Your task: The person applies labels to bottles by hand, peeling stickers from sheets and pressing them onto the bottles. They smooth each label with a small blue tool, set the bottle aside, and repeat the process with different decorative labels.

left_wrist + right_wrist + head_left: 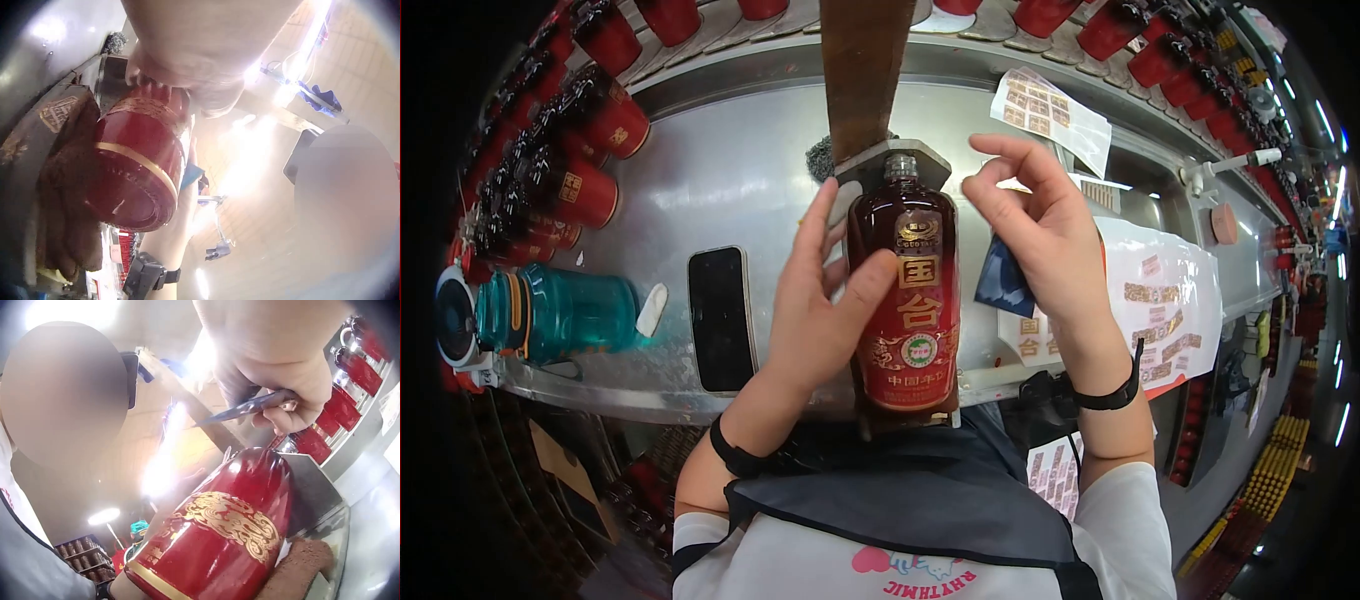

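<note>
A dark red glass bottle (930, 345) with gold lettering and a round green-and-white emblem lies on its back, neck pointing away from me. It rests on a stand (334, 531) padded with brown cloth (300, 569). My left hand (810, 300) holds the bottle from the left, thumb over the front lettering and fingers along its side. Over to the right of the bottle's shoulder, my right hand (1040, 230) is raised, holding a thin blue flat piece (244, 411) in its curled fingers. Its thumb and index finger reach toward the neck.
A black phone (720, 320) and a teal water jug (580, 312) lie to the left on the metal table. Sticker sheets (1050, 110) and a larger label sheet (1170, 300) lie to the right. A brown upright post (862, 70) stands beyond the neck. Red bottles (605, 120) line the conveyor.
</note>
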`<state>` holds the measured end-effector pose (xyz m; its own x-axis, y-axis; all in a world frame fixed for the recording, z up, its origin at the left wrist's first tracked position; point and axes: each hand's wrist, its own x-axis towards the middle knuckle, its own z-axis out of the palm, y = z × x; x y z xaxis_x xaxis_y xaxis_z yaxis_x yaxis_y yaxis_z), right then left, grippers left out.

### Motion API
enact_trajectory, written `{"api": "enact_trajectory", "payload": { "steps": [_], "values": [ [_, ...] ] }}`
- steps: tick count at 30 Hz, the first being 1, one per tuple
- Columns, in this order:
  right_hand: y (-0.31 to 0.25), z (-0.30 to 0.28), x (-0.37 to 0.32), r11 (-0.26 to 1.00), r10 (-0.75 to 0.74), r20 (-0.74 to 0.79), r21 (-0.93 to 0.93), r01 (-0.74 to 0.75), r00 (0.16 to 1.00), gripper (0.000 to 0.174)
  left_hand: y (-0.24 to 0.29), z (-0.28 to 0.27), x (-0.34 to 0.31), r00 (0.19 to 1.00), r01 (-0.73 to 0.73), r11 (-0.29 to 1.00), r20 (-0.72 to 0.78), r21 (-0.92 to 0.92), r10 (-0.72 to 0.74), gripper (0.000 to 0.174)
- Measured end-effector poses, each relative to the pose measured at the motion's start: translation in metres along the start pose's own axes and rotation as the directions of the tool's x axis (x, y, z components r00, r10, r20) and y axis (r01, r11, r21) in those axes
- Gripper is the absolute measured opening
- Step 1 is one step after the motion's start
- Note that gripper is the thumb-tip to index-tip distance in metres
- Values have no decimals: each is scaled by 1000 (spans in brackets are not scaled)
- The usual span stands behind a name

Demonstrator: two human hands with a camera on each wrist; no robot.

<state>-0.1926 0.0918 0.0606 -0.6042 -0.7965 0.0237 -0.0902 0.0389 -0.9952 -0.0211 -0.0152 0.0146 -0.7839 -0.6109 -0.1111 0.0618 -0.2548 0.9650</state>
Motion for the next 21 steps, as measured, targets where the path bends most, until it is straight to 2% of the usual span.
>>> {"api": "enact_trajectory", "payload": {
  "steps": [2, 3, 7, 9, 12, 21],
  "values": [
    [-2, -4, 0, 996, 90, -53, 30, -88, 995, 41, 3, -2, 9, 996, -83, 996, -30, -31, 82, 65],
    [1, -6, -2, 991, 126, -1, 52, -126, 992, 47, 6, 1, 11, 992, -115, 993, -56, -15, 114, 56],
    [7, 7, -14, 979, 137, 87, 139, -148, 987, 55, 7, 9, 18, 983, -179, 983, -36, 50, 181, 49],
    [10, 8, -12, 978, 148, 94, 134, -160, 984, 55, 9, 14, 20, 999, -42, 975, 8, -220, 44, 39],
    [9, 11, -12, 970, 178, 101, 148, -191, 979, 54, 4, 17, 21, 997, -67, 976, -40, -209, 60, 34],
    [12, 8, -9, 960, 192, 114, 183, -211, 975, 50, 6, 18, 20, 998, -57, 978, -34, -201, 51, 34]
  ]
}}
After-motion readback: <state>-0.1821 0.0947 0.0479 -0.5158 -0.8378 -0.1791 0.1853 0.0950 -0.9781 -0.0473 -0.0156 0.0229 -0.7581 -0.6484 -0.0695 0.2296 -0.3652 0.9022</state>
